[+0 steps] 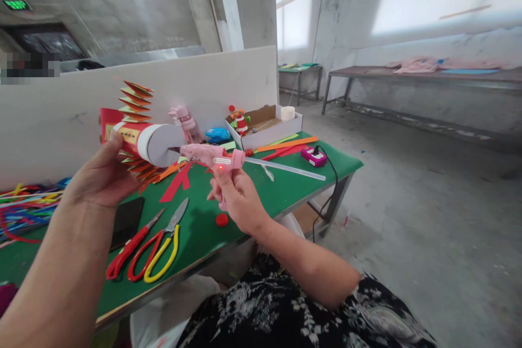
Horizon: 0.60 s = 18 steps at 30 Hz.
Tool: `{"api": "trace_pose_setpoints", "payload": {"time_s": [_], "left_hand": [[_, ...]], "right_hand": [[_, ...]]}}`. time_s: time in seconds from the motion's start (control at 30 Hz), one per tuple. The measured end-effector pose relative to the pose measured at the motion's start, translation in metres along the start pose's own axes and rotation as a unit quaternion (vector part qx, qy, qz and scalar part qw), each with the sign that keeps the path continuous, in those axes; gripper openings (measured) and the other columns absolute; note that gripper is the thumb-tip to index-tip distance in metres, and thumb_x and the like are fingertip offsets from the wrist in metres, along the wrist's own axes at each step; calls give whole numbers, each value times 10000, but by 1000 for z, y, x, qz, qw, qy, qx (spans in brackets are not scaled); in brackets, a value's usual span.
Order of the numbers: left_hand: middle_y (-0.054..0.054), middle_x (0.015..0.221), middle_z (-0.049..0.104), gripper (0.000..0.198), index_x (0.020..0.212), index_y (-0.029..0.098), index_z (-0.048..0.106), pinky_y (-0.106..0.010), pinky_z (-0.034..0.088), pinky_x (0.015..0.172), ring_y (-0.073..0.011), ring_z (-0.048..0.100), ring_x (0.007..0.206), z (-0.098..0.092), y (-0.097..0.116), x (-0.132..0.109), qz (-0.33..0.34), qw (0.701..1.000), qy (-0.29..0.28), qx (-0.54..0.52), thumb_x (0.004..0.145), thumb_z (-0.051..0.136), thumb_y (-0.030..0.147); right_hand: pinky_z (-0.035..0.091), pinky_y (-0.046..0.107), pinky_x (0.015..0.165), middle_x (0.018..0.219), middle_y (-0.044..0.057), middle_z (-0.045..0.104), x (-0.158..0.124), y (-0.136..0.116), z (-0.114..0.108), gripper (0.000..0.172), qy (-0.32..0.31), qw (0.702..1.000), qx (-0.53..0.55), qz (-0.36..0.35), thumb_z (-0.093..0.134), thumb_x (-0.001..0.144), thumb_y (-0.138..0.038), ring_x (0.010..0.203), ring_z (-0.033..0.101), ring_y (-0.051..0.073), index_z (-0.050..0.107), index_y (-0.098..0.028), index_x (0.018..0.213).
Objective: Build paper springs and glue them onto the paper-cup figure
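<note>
Against a pale panel (236, 73) stands the far edge of a green table (277, 190), and along that edge, towards the far right corner, sits a shallow box (271, 135) with a white roll (287, 113) at its right end. Left of the box, also by the far edge, is a pink bottle (188, 124). Above the table's left half, the left hand (95, 176) holds up a red-and-white cylinder (142, 141) with accordion-folded paper strips (136, 102); the thumb presses its near side, while the other fingers curl behind, mostly hidden. The cylinder lies nearly level, its white round end facing the right hand (240, 198). That hand's fingers are wrapped around the handle of a pink glue gun (206, 156), nozzle at the white end; whether it touches, I cannot tell. A clear glue stick (285, 167) juts from the gun's back towards the table's right end. By the near edge lie red-and-yellow scissors (170, 230), with a red-handled pointed tool (136, 242) just left of them and a dark flat object (130, 220) behind it. Close to the right end rests a purple plug block (314, 157). Below the right hand, towards the near edge, lies a small red cap (222, 220)
</note>
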State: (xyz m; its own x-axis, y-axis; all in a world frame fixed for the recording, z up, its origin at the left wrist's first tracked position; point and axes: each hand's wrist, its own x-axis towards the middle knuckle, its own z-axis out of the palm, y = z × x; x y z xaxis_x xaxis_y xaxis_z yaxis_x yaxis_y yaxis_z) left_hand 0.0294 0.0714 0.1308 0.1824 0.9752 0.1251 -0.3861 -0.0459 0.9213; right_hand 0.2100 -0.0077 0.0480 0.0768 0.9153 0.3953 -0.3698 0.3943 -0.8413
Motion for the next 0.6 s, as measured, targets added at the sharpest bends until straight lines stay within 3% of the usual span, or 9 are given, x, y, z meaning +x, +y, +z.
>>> {"api": "trace_pose_setpoints", "payload": {"time_s": [0.17, 0.37, 0.5, 0.6], "left_hand": [[-49, 967, 776, 504, 1203, 163, 634, -269, 636, 702, -219, 733, 818, -1, -1, -1, -3, 1000, 27, 0, 746, 764, 332], [-42, 995, 775, 430, 1157, 183, 655, -262, 635, 691, -202, 736, 806, -1, 0, -2, -2, 1000, 18, 0, 759, 753, 312], [-38, 979, 777, 443, 1167, 178, 652, -286, 639, 716, -212, 738, 815, -3, -1, -2, -4, 1000, 12, -16, 760, 759, 313], [-43, 952, 779, 461, 1212, 166, 626, -301, 642, 722, -211, 739, 794, -3, -4, -2, -4, 999, 6, -45, 796, 731, 336]], "right_hand": [[520, 265, 615, 571, -71, 400, 3, 0, -1, 448, 20, 1000, -4, -13, 505, 858, -647, 503, 395, 83, 473, -213, 754], [512, 262, 608, 584, -68, 410, 1, 3, -2, 435, 14, 1000, -7, 0, 525, 860, -624, 502, 409, 81, 468, -213, 728], [527, 269, 636, 569, -76, 405, 1, 0, 1, 456, 12, 999, 41, -1, 555, 836, -638, 491, 377, 73, 460, -213, 699], [543, 278, 652, 601, -57, 493, 3, -2, -1, 459, 1, 994, 100, 33, 595, 801, -652, 520, 418, 78, 517, -203, 738]]}}
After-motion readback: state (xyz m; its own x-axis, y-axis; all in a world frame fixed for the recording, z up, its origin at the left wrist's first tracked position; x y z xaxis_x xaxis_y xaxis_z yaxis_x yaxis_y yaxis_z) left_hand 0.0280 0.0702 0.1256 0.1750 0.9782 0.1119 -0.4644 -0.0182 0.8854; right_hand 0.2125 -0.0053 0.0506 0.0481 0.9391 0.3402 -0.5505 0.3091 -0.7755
